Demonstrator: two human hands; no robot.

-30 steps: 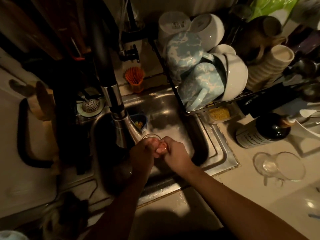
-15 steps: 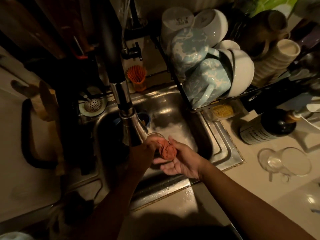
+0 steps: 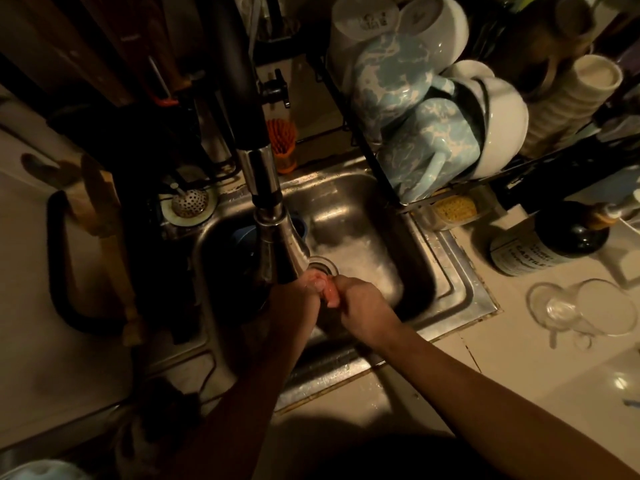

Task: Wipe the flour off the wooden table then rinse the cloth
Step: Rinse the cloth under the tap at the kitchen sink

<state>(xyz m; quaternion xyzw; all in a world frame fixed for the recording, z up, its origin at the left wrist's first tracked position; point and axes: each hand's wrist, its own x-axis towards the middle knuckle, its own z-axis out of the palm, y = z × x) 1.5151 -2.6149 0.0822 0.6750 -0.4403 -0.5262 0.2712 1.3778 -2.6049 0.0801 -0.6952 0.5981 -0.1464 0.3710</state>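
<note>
Over the steel sink (image 3: 446,271), both my hands are closed around a small wet pinkish-red cloth (image 3: 325,289), bunched up just under the faucet head (image 3: 277,244). My left hand (image 3: 298,299) grips it from the left, my right hand (image 3: 360,306) from the right, knuckles nearly touching. Most of the cloth is hidden inside the fists. The wooden table is out of view.
A dish rack (image 3: 377,171) with blue marbled mugs (image 3: 426,150) and white bowls overhangs the sink's right rear. A dark soap bottle (image 3: 547,244) and a glass mug on its side (image 3: 588,310) lie on the right counter. An orange brush (image 3: 282,143) stands behind the sink.
Half a second ago my right hand lay open under the balled cloth; now it has closed round it again, pressed against my left hand. The view has shifted slightly.
</note>
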